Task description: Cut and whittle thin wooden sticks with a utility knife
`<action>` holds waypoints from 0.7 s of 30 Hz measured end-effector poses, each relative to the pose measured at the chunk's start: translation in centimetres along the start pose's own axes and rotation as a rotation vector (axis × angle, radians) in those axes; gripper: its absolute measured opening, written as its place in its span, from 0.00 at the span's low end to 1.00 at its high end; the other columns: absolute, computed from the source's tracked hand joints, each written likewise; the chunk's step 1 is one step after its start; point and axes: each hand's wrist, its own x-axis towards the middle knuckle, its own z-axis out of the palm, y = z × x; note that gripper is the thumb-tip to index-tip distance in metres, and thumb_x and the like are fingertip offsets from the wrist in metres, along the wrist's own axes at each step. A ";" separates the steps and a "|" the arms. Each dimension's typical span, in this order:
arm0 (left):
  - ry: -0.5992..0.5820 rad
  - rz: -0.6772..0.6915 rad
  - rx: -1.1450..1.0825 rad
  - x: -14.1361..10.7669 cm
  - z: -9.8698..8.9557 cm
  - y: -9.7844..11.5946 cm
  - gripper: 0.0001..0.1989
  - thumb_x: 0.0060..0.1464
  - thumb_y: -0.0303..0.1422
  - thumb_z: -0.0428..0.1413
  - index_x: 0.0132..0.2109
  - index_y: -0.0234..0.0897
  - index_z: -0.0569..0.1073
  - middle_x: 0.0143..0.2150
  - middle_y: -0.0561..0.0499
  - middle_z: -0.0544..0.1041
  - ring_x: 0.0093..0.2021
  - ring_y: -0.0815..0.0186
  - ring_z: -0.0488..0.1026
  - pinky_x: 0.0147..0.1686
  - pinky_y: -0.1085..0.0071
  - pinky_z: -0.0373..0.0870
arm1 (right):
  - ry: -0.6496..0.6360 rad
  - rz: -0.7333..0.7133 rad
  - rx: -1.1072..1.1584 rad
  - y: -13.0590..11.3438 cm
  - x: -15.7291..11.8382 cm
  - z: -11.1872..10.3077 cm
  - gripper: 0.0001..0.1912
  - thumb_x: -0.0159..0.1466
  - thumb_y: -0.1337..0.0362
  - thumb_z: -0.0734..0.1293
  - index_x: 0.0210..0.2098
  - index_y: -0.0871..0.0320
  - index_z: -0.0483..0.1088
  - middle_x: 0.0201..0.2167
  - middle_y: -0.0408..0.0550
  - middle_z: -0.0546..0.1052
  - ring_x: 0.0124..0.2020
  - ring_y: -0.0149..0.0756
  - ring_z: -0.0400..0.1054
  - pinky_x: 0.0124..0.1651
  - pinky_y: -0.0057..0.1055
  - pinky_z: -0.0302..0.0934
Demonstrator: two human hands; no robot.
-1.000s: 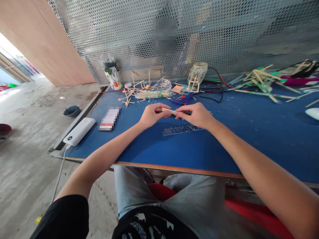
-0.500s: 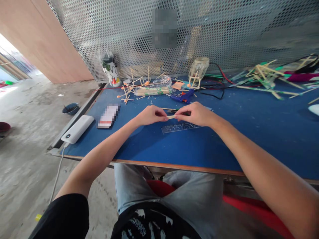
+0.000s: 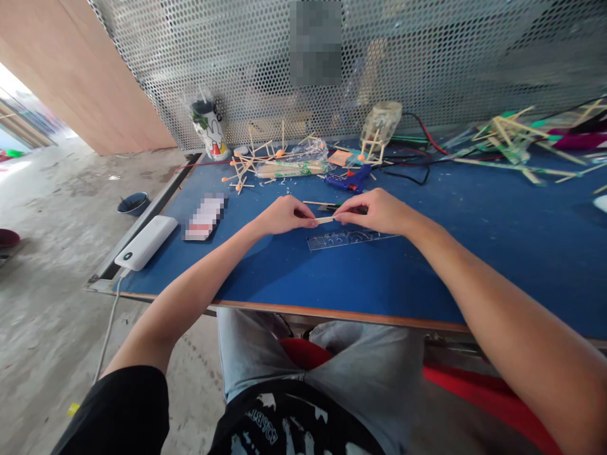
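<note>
My left hand pinches the left end of some short pale wooden sticks, seemingly two laid together, above the blue tabletop. At their right end, my right hand is closed with thumb and fingertips; whether it grips or only touches them is hard to tell. A clear stencil ruler lies just below the hands. Behind the fingers lie a thin stick and a dark tool, partly covered by my right hand. Farther back rests a blue glue gun.
Stick models with orange balls, a bag of sticks and a glass jar stand along the perforated metal panel. To the left lie a phone and a white power bank. More sticks are piled at the right.
My right fingertips have shifted slightly right, so more of the sticks shows between my hands. My left hand stays pinched on them. The view has tilted a little.
</note>
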 end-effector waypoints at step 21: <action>0.023 0.163 0.299 -0.5 -1.1 0.0 0.18 0.69 0.49 0.65 0.57 0.47 0.89 0.54 0.50 0.90 0.48 0.62 0.83 0.49 0.65 0.73 | -0.076 0.043 -0.001 0.0 -0.2 -0.4 0.22 0.70 0.38 0.71 0.37 0.47 0.88 0.31 0.47 0.86 0.31 0.42 0.74 0.38 0.44 0.65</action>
